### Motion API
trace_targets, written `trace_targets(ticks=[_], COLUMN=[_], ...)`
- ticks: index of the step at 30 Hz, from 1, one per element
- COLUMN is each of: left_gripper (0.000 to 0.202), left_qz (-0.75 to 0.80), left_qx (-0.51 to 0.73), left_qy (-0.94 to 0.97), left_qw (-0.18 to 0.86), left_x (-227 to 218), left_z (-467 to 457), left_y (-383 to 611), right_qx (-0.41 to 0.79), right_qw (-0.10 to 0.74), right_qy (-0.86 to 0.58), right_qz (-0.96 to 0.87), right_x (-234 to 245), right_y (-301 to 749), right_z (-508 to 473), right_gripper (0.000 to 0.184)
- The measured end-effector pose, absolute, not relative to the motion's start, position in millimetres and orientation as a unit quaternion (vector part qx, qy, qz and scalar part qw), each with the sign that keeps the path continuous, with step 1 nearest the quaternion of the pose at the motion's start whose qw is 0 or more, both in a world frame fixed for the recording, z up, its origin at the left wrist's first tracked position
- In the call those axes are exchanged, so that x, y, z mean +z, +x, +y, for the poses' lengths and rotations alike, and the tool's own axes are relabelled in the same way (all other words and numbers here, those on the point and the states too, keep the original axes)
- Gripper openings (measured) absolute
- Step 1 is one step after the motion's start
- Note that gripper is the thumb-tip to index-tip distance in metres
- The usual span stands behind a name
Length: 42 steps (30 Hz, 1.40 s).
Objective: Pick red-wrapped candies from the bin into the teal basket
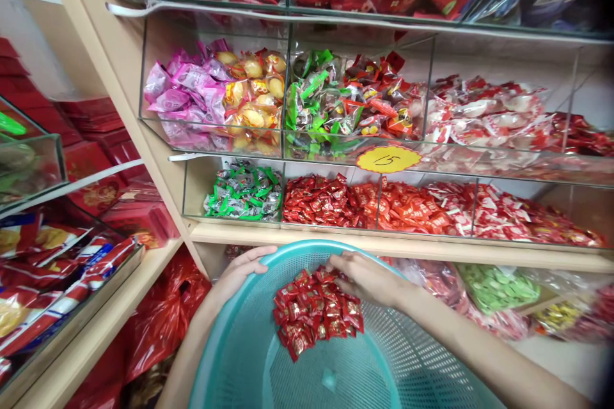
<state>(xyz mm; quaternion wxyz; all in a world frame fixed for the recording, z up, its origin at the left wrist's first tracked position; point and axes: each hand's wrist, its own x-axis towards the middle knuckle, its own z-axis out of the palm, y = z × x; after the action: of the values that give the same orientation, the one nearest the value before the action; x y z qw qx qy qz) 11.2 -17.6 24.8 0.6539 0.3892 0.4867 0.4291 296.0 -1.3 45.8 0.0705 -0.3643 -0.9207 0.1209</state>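
Through the head camera I record, nearest, a turquoise plastic basket (254,332), round, its wall pierced with a fine mesh of slots and its rim smooth and rolled. The left hand (242,271) is clamped on that rim at the far left. Inside, against the far part of the basket, lies a heap of red packets (314,316), small, glossy and pillow-shaped, with gold print. The right hand (362,271) reaches in from the right, fingers bent down onto the heap's far edge; I cannot tell whether they grip a packet. The two hands are apart. Beyond the rim runs a pale wood-grained shelf board (384,246). On it I note clear-walled bins: crinkled green-and-silver wrappers (244,195) at left, dark red packets (321,201) beside them, then orange-red sachets (407,208) to the right. In the tier above I find purple wrappers (192,92) with twisted ends, at left, and a scalloped yellow paper tag (388,158) marked 15 on the front panel.
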Motion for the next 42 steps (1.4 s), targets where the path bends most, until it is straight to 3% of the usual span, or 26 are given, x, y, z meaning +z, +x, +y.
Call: trace_targets(ticks=[19,27,33,38,42], left_gripper=[0.05,0.047,0.043,0.042,0.045], left_qz=[0.482,0.501,0.501,0.482,0.462], left_qx=[0.442,0.416,0.415,0.426,0.439], left_qy=[0.363,0.375,0.386,0.378,0.368], left_qw=[0.664,0.66,0.654,0.666,0.678], left_x=[0,17,27,19,7], left_z=[-2,-9,-14,-11,-6], left_y=[7,8,9,8,8], right_qx=[0.057,0.059,0.031,0.001,-0.037], right_qw=[0.009,0.018,0.084,0.191,0.142], right_qy=[-0.337,-0.336,-0.325,-0.45,-0.602], right_qz=[-0.94,-0.94,-0.941,-0.872,-0.785], right_x=[28,28,64,100,100], right_y=[289,289,284,270,259], right_z=[-8,-10,2,45,85], right_gripper=[0.011,0.008,0.027,0.023,0.013])
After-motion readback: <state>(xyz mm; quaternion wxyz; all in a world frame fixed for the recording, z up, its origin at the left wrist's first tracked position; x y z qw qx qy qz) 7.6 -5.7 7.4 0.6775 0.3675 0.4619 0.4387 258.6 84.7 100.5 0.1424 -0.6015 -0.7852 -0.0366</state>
